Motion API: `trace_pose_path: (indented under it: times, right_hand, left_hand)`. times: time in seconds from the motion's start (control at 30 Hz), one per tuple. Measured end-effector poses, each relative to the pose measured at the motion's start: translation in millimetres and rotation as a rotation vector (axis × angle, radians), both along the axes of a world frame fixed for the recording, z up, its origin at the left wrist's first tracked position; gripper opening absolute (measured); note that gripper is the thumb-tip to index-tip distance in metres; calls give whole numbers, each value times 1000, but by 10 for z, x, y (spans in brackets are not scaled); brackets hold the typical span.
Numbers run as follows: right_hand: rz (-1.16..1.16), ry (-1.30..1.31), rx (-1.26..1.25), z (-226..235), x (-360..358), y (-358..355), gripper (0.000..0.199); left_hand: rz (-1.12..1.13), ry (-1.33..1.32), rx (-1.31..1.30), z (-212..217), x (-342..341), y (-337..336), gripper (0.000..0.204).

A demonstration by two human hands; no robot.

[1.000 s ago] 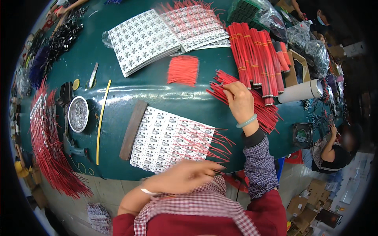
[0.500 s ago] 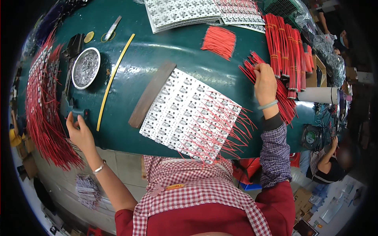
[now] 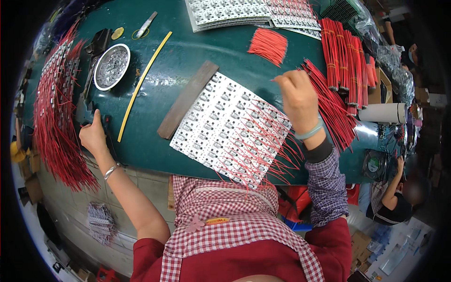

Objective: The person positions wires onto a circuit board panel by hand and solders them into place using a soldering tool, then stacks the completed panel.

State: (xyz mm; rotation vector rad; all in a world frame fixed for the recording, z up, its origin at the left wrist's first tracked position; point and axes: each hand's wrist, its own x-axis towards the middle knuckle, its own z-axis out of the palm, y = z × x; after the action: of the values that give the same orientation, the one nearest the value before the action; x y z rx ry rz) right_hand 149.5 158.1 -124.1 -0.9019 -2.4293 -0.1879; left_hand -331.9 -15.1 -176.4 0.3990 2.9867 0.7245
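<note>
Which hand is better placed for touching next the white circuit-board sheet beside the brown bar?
Probably the right hand: it appears close beside the white sheet. The left hand is farther away, left of the long yellow strip.

Right fingers pinching red wire, left fingers at teal tool, white panel between

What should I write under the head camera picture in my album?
Left hand near bunched red wires, right hand above the green table near a white circuit sheet.
</note>
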Motion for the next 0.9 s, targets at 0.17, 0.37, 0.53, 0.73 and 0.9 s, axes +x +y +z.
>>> trace_pose_path:
  times: [0.17,0.37,0.53,0.73,0.9]
  right_hand:
    - [-36,83,-60,-149,31,-81,16]
    - [-240,92,-34,-259,622,52,12]
    - [-215,197,-51,-209,615,145,15]
    - [-89,222,-133,-220,5,649,13]
    - [-101,193,-137,-384,-353,1013,11]
  left_hand:
    - [124,-157,319,-51,-107,6,48]
    - [113,-435,890,-19,-30,-178,30]
    - [269,-564,1175,-81,-134,-443,24]
    - [-98,-396,1549,206,341,-616,34]
    - [-468,-917,1741,537,286,-892,46]
